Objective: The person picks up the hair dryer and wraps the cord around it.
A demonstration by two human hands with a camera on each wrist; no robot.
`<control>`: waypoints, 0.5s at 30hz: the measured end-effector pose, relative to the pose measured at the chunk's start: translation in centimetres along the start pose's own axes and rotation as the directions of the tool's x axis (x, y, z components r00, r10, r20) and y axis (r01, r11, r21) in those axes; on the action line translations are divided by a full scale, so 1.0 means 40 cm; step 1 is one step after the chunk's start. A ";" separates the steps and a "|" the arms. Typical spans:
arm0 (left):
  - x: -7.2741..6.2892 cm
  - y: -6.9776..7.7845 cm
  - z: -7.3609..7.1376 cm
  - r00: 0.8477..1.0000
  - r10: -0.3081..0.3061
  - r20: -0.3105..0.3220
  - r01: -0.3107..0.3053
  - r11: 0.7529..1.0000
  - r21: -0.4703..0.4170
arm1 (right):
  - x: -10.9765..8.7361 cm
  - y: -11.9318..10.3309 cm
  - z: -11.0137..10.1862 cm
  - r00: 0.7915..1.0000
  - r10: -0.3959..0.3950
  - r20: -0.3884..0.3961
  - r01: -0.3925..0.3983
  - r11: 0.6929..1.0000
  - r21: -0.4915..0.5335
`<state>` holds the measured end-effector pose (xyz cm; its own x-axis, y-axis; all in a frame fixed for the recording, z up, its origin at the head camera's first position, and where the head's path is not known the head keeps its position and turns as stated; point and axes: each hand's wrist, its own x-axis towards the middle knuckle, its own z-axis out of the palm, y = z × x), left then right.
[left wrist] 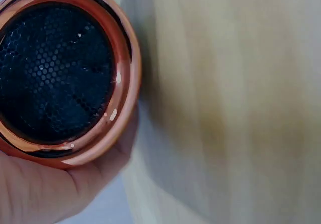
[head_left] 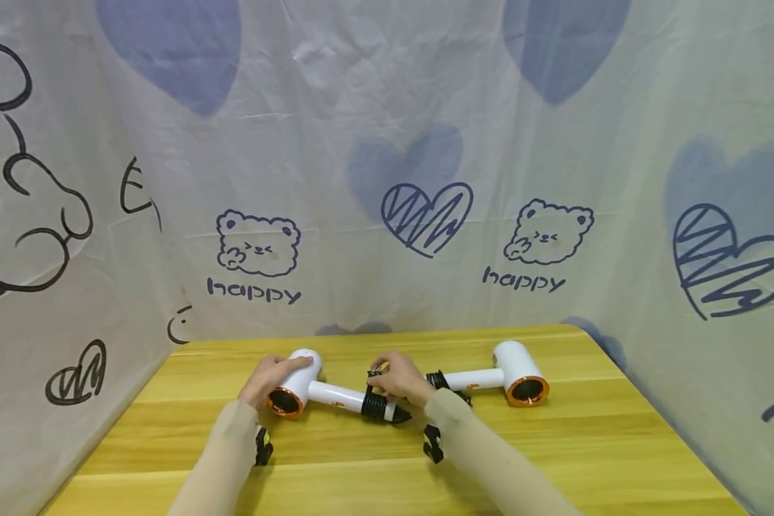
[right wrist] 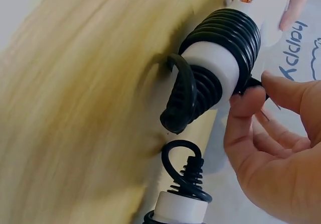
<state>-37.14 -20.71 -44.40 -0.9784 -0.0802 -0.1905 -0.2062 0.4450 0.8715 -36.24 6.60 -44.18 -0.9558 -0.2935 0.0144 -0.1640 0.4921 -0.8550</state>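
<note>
A white hair dryer (head_left: 337, 395) with an orange-ringed air inlet (left wrist: 131, 83) lies on the left of the table, its handle pointing right. My left hand (head_left: 272, 378) grips its barrel, thumb and fingers around the sides. Black cord (right wrist: 220, 30) is wound in tight coils around the handle's end. At those coils my right hand (right wrist: 281, 148) pinches a short dark piece of the cord between thumb and forefinger. A second white hair dryer (head_left: 511, 362) lies to the right, its handle pointing left and partly hidden behind my right hand.
The yellow wood-grain table (head_left: 335, 473) ends at a printed cloth backdrop (head_left: 335, 172) with hearts and bears. On the second dryer's handle, more black cord (head_left: 436, 380) is coiled, and a loop of it (right wrist: 173, 153) stands close to the first dryer's tail.
</note>
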 end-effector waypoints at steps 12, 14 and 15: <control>0.010 -0.004 0.010 0.997 0.039 -0.071 -0.036 0.998 0.049 | 0.017 0.017 0.017 0.999 0.048 0.018 -0.048 0.999 -0.017; 0.008 -0.005 0.010 0.996 0.051 -0.068 -0.046 0.996 0.074 | 0.015 0.017 0.021 0.999 0.037 -0.012 -0.038 0.997 -0.074; 0.007 -0.005 0.011 0.996 0.060 -0.065 -0.053 0.994 0.094 | 0.013 0.017 0.023 0.999 0.030 -0.029 -0.033 0.994 -0.108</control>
<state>-37.37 -20.43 -44.80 -0.9878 -0.1116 -0.1082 -0.1513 0.5308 0.8339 -36.64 6.02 -45.25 -0.9669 -0.2550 0.0040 -0.1582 0.5873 -0.7937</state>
